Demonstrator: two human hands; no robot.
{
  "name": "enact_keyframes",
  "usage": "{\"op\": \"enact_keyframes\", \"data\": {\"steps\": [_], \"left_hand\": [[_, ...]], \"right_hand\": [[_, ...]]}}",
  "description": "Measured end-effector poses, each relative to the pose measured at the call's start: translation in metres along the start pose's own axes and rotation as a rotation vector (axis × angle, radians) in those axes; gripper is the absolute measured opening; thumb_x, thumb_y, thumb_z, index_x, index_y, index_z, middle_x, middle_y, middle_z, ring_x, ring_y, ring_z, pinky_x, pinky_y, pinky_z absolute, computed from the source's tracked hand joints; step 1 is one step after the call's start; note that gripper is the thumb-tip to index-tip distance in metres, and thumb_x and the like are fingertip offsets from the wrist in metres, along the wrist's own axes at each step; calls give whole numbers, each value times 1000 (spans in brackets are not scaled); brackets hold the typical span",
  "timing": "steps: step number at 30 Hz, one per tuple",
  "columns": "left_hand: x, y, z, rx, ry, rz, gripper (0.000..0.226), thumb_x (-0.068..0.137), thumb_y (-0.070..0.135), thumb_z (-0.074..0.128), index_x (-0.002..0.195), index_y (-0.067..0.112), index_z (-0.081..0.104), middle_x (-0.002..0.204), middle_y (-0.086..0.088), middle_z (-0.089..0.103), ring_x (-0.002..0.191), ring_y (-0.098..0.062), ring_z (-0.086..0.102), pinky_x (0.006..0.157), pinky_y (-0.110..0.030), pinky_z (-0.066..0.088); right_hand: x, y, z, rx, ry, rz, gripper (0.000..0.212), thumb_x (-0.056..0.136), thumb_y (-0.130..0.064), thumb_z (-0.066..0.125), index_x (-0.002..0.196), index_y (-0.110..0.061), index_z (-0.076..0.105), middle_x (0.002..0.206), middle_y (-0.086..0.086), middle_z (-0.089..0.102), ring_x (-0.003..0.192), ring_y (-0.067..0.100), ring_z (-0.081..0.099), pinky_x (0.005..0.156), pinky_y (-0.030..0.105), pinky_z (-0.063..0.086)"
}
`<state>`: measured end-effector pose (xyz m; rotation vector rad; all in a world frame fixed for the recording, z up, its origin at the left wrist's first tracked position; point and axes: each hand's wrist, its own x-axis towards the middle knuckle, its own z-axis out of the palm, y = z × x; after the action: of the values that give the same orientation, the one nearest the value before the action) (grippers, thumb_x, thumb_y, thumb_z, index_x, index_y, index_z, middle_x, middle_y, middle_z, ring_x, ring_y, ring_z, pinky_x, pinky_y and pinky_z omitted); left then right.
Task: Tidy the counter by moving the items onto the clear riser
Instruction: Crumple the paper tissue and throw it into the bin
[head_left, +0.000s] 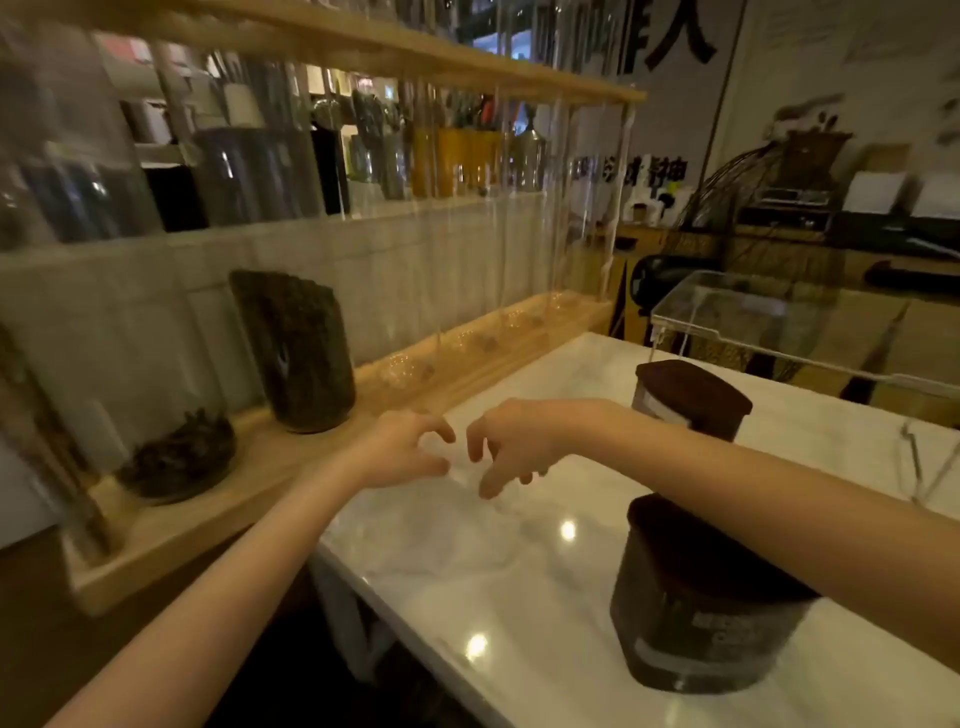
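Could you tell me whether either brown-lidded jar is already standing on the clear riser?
No, both jars stand on the marble counter, beside the clear riser.

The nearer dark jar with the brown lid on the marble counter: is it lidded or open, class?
Lidded. The nearer dark jar stands upright on the white marble counter, its brown lid seated on top.

Count on white marble counter (519, 587): two dark-lidded brown canisters, near one (696, 608), far one (688, 400). One clear acrylic riser (779, 332). On the wooden ledge (208, 519): one tall glass jar of dark contents (298, 353), one low glass jar of dark pieces (179, 460). Two bare hands, left (402, 449), right (511, 444). Upper shelf containers blurred, not counted.
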<state>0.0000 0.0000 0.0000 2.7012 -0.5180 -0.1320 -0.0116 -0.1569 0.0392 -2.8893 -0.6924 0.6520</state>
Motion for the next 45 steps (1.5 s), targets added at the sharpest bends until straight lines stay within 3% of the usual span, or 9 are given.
{"op": "enact_keyframes", "data": {"steps": [3, 7, 12, 16, 20, 23, 27, 36, 45], "left_hand": [[-10, -8, 9, -37, -18, 11, 43, 80, 22, 60, 122, 22, 51, 139, 0, 45, 127, -17, 40, 102, -31, 34], [-19, -21, 22, -49, -10, -2, 40, 79, 29, 61, 118, 26, 55, 135, 2, 50, 124, -15, 43, 103, -32, 35], [-31, -35, 26, -117, 9, 0, 37, 77, 33, 62, 113, 27, 60, 130, 1, 54, 118, -14, 46, 97, -26, 33], [-39, -38, 30, -78, 12, 23, 34, 76, 26, 64, 110, 25, 62, 130, -1, 54, 119, -15, 47, 95, -22, 30], [-42, -30, 34, -124, 115, 35, 27, 78, 18, 64, 105, 20, 66, 119, -5, 63, 107, -17, 55, 88, -23, 39], [-42, -22, 30, -178, 176, 25, 29, 81, 18, 62, 110, 18, 63, 122, -1, 63, 108, -13, 55, 85, -19, 37], [-44, -8, 12, -222, 267, 82, 31, 81, 17, 62, 112, 15, 62, 120, -4, 64, 98, -7, 53, 83, -21, 40], [-59, 54, -31, -345, 489, 329, 21, 76, 14, 67, 97, 17, 71, 83, 3, 69, 77, -10, 60, 74, -31, 49], [-86, 155, -9, -521, 443, 587, 25, 76, 18, 67, 101, 21, 69, 89, 10, 65, 83, -1, 57, 70, -5, 46]], "right_hand": [[12, -10, 7, -57, -36, 68, 61, 77, -33, 68, 125, -4, 45, 102, 13, 61, 73, 26, 64, 61, 32, 54], [25, -20, 19, -71, -120, 95, 61, 74, -34, 71, 121, -2, 49, 78, 10, 61, 72, 28, 65, 58, 29, 54], [31, -28, 29, -197, -109, 62, 48, 73, -29, 73, 109, -2, 57, 81, 11, 63, 60, 22, 59, 48, 26, 49], [27, -33, 30, -255, -34, 10, 44, 76, -21, 69, 115, -5, 56, 100, 12, 59, 84, 24, 56, 62, 29, 44], [24, -33, 26, -300, 26, -32, 34, 79, -15, 63, 111, -2, 61, 107, 17, 63, 87, 24, 52, 53, 27, 37], [18, -28, 17, -270, 110, -26, 30, 79, -14, 62, 106, -2, 62, 106, 17, 64, 99, 30, 57, 63, 28, 37], [-7, -23, 2, -189, 236, -12, 24, 80, -14, 62, 102, -6, 62, 89, 7, 53, 84, 23, 49, 71, 37, 44], [-101, -13, -10, 147, 685, 5, 26, 82, -16, 63, 108, -14, 61, 81, -11, 51, 70, 5, 47, 63, 18, 40], [-214, 6, 29, 312, 1020, 207, 14, 82, -16, 62, 92, -26, 62, 85, -12, 61, 79, 5, 56, 65, 14, 43]]}}
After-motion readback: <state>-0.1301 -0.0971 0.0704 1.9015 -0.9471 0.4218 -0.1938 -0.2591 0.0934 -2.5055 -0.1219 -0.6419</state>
